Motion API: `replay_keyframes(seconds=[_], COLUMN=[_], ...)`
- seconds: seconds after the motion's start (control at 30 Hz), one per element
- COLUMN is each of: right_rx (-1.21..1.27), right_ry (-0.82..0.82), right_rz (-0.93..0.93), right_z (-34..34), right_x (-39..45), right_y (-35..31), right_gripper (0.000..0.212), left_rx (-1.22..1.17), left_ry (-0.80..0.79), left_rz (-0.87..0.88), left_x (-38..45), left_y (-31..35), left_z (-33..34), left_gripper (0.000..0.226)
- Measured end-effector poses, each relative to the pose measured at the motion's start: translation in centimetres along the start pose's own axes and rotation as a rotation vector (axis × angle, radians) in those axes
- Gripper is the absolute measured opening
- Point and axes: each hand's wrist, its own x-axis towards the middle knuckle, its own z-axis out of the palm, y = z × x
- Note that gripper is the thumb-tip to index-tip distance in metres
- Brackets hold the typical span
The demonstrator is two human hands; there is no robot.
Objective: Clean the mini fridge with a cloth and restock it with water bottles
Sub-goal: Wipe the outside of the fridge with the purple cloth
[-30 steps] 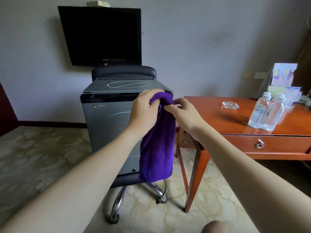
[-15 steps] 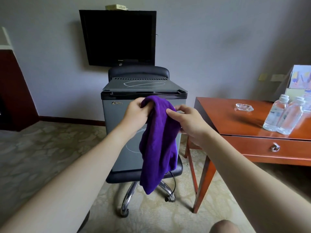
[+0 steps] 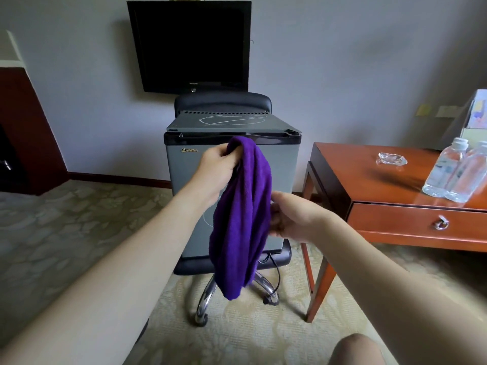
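A grey mini fridge (image 3: 284, 180) stands on a black office chair, its door closed. In front of it hangs a purple cloth (image 3: 242, 219). My left hand (image 3: 216, 167) grips the cloth's top end at fridge-door height. My right hand (image 3: 292, 217) is lower, at the cloth's right edge about halfway down, fingers curled against the fabric. Two clear water bottles (image 3: 458, 175) stand side by side on the wooden desk (image 3: 369, 180) at the right.
The chair's seat (image 3: 279, 259) and chrome base (image 3: 205, 304) sit on patterned carpet, with a black cord hanging by the base. A glass ashtray (image 3: 392, 159) lies on the desk, which has a drawer with a ring pull (image 3: 441, 223). A dark TV (image 3: 189, 46) hangs on the wall.
My right hand has slid down from the cloth's top to its middle on the right side. The left hand keeps hold of the top. My view has shifted left.
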Motion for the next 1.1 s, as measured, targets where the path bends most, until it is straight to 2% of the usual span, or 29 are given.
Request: replay_keyframes(seconds=[0.17, 0.3, 0.4, 0.47, 0.57, 0.77, 0.87, 0.93, 1.0, 1.1], right_rx=[0.239, 0.361, 0.443, 0.462, 0.47, 0.462, 0.48, 0.519, 0.457, 0.098], right_ry=[0.141, 0.215, 0.196, 0.191, 0.186, 0.193, 0.165, 0.13, 0.066, -0.01], right_rz=[-0.13, -0.257, -0.327, -0.39, -0.465, -0.565, -0.58, -0.589, -0.609, -0.554], right_z=[0.7, -0.2, -1.2, -1.9, -1.9, -1.5, -0.9, -0.6, -0.6, -0.5], right_x=[1.2, 0.9, 0.5, 0.5, 0.3, -0.4, -0.3, -0.1, 0.1, 0.8], right_y=[0.2, -1.5, -2.8, -3.7, -5.0, -6.9, -7.5, -7.8, -7.5, -5.4], right_gripper=[0.012, 0.032, 0.01, 0.002, 0.009, 0.013, 0.012, 0.014, 0.022, 0.036], left_rx=[0.005, 0.013, -0.086, -0.092, -0.052, 0.206, 0.078, -0.034, -0.104, -0.196], left_ry=[0.018, 0.072, 0.084, 0.079, 0.066, -0.121, -0.264, -0.297, -0.274, -0.23], left_rz=[-0.094, -0.349, -0.442, -0.423, -0.389, -0.529, -0.483, -0.447, -0.414, -0.392], left_x=[0.4, -0.1, -0.1, 0.1, 0.2, -0.7, -0.9, -1.1, -1.2, -0.9], left_y=[-0.2, -0.5, -1.2, -1.7, -1.9, -1.6, -1.4, -1.1, -0.8, 0.0], left_z=[0.1, -1.5, -2.5, -2.9, -3.4, -3.2, -2.5, -2.0, -1.6, -1.1], left_gripper=[0.012, 0.038, 0.057, 0.045, 0.031, 0.066, 0.082, 0.077, 0.071, 0.076])
